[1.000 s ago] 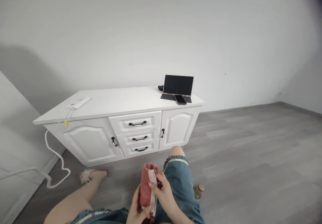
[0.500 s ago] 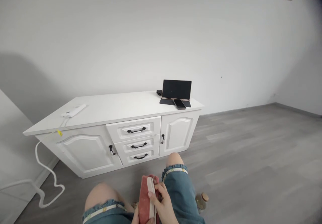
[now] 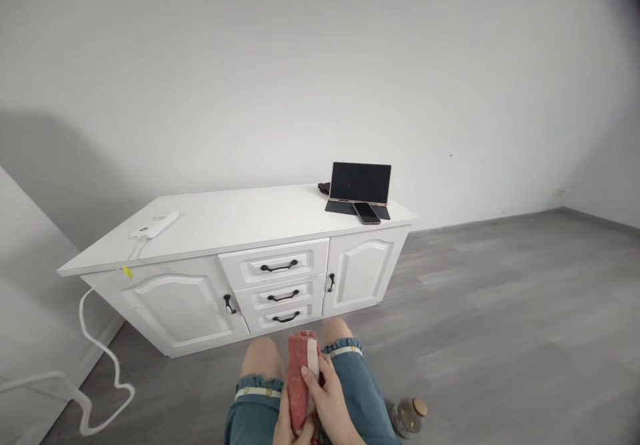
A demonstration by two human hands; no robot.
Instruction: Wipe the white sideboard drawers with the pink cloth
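Note:
A folded red cloth (image 3: 299, 381), plush-looking and with a white band along its right side, is held upright between my knees. My left hand (image 3: 284, 421) grips its lower left part, with fingers curling under the bottom end. On the other side, my right hand (image 3: 330, 401) closes round the right edge, its thumb lying over the white band. Both hands touch the cloth. The far side of the cloth and several fingertips are hidden.
A white cabinet (image 3: 240, 221) stands ahead, bearing a tablet (image 3: 361, 183), a phone (image 3: 367, 213) and a white power strip (image 3: 156, 225). Its cord (image 3: 113, 358) hangs down at left. A glass jar with a cork lid (image 3: 409, 416) is on the grey floor (image 3: 500, 325) to the right.
The cloth has lifted slightly, and my right thumb has moved down along the band. My left knee has swung inward, closer to the right one. The view has shifted a little.

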